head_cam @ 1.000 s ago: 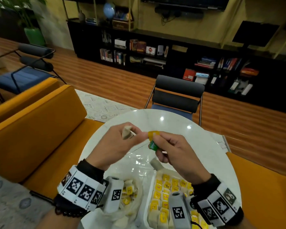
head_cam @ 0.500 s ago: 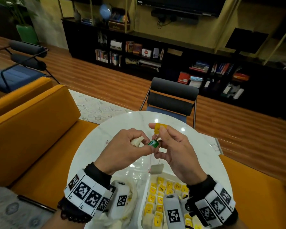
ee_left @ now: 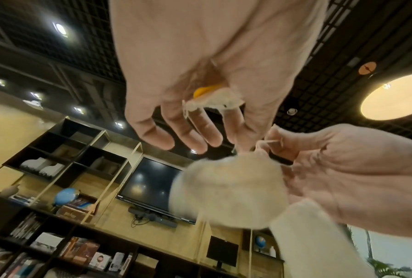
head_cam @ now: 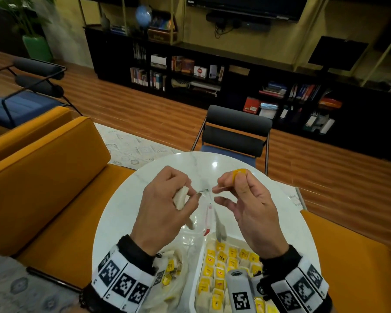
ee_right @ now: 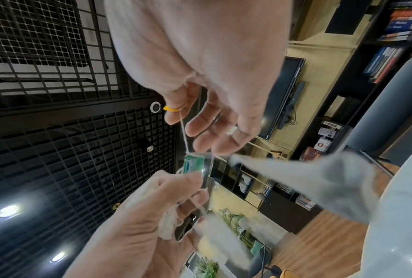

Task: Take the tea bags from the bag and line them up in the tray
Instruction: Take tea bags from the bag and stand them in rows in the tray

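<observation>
Head view: your left hand and right hand are raised over the white worktop, close together but apart. Your left fingers curl round a pale tea bag; your right fingers pinch its yellow tag at about 1 o'clock from the bag. A thin string runs between them, knotted round a small green tag. More pale bags dangle blurred below. At 6 o'clock, the white tray holds rows of yellow-tagged bags, with the clear plastic bag just beside it at 7 o'clock.
</observation>
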Demonstrator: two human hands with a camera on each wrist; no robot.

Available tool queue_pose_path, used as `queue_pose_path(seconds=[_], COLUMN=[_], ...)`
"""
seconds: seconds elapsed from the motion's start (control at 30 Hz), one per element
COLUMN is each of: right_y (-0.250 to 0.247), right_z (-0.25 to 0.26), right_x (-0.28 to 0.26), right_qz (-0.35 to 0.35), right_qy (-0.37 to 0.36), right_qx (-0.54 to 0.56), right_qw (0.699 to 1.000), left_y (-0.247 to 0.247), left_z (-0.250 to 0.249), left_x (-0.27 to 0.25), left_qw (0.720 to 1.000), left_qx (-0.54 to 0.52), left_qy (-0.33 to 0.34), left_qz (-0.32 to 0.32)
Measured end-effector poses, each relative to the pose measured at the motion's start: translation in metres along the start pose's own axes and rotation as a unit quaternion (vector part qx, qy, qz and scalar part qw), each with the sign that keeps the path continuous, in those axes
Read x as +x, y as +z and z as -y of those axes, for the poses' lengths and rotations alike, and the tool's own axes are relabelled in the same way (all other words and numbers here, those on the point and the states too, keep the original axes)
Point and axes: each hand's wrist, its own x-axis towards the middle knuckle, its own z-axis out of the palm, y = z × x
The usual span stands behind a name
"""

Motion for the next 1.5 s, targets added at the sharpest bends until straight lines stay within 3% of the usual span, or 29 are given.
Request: queue_pose_path(seconds=[0.17, 0.43, 0.53, 0.63, 0.73, 0.87, 0.97, 1.17, 1.27, 1.37, 1.5], right_y=[-0.004, 0.002, 0.004, 0.007, 0.01, 0.008, 0.006, 0.012, 0.012, 0.012, 0.014], right_z=[0.005, 0.007, 0.007, 0.011, 0.016, 0.017, 0.016, 0.016, 0.017, 0.017, 0.016], right_x=[-0.004, -0.015, -0.015, -0.011, -0.007, -0.005, -0.004, -0.005, -0.005, -0.005, -0.007], right_qz=[0.044, 0.103, 0.065, 0.014, 0.035, 0.048, 0.003, -0.064, -0.071, -0.063, -0.065], right_qy=[-0.032, -0.09, -0.105, -0.098, -0.063, -0.053, -0.068, -0.072, -0.073, -0.076, -0.095], right_qx=[-0.008, -0.058, -0.058, -0.117, -0.153, -0.155, -0.124, -0.087, -0.073, -0.075, -0.086], right_qw=[0.998, 0.989, 0.991, 0.988, 0.986, 0.985, 0.99, 0.992, 0.992, 0.992, 0.99], left_y=[0.005, 0.007, 0.006, 0.006, 0.005, 0.002, -0.004, -0.007, -0.007, -0.009, -0.004], left_z=[0.002, -0.005, -0.007, -0.008, -0.009, -0.009, -0.013, -0.027, -0.025, -0.029, -0.038], left_x=[-0.001, -0.004, -0.005, -0.005, -0.004, -0.003, 0.0, -0.002, -0.002, -0.001, 0.001], left_qw=[0.995, 0.985, 0.984, 0.985, 0.985, 0.987, 0.989, 0.995, 0.995, 0.98, 0.979], left_qx=[0.024, -0.002, -0.019, -0.066, -0.088, -0.061, -0.046, -0.086, -0.099, -0.182, -0.189], left_qy=[0.043, 0.097, 0.09, 0.082, 0.081, 0.092, 0.091, 0.045, -0.013, -0.074, -0.071], left_qz=[-0.086, -0.143, -0.15, -0.14, -0.127, -0.115, -0.11, -0.031, 0.0, 0.036, -0.023])
